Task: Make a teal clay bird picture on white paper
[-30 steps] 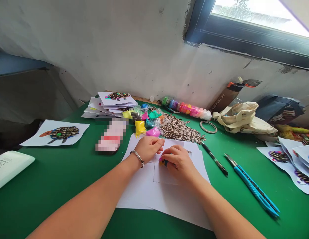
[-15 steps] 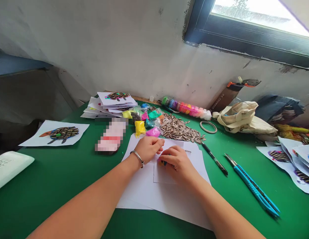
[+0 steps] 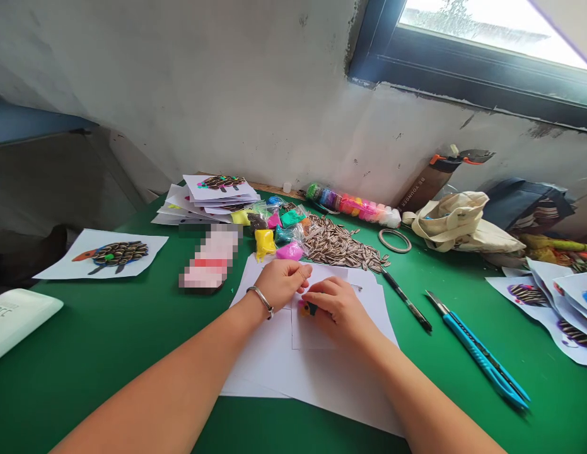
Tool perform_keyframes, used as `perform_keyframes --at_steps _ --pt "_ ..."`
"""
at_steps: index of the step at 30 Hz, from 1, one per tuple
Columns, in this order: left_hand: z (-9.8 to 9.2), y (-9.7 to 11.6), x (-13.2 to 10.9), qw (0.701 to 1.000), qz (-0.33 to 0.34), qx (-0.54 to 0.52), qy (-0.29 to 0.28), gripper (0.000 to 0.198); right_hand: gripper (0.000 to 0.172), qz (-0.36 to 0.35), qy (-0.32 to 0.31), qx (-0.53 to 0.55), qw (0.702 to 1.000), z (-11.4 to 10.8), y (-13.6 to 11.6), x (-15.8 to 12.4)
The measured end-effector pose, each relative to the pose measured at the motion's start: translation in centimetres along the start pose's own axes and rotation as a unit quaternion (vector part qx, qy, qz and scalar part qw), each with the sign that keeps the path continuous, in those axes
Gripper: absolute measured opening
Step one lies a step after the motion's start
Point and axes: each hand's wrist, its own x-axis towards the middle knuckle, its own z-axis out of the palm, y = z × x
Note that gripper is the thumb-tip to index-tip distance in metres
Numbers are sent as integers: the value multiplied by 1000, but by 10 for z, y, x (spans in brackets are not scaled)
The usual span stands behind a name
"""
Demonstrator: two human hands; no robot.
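Step in hand, as I read it: my right hand (image 3: 338,309) grips a small clay piece (image 3: 308,308) narrowly against the paper card (image 3: 321,334) (colours partly hidden). My left hand (image 3: 281,284) sits just beside it, grip untellable. Next move calls for easing the fingers clear.

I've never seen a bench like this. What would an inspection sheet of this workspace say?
Surface: green tabletop, with paper sheets on it.
Job's things: small coloured piece on the paper sheets; its exact make-up is too small to tell.
Clutter: striped seeds, clay bags, blue craft knife, black pen, seed-picture card, pixelated object.
Hands: left hand rests on the paper sheets, wearing a metal bangle; right hand covers part of the coloured piece.
Cables: nothing seen.
Surroundings: grey plaster wall, window, cloth bag.
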Motion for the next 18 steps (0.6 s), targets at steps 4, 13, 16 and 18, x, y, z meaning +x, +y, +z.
perform_keyframes --at_steps 4,13,16,18 --pt "0 1 0 1000 1 5 -2 37 28 0 12 -12 1000 -1 0 0" --pt "0 2 -1 1000 -14 10 -4 36 44 30 42 -16 999 -16 9 -2" --pt "0 1 -1 1000 -19 15 -4 38 41 80 47 -38 995 -32 21 -5" --pt "0 2 -1 1000 -20 20 -5 39 40 101 40 -62 992 -37 26 -6"
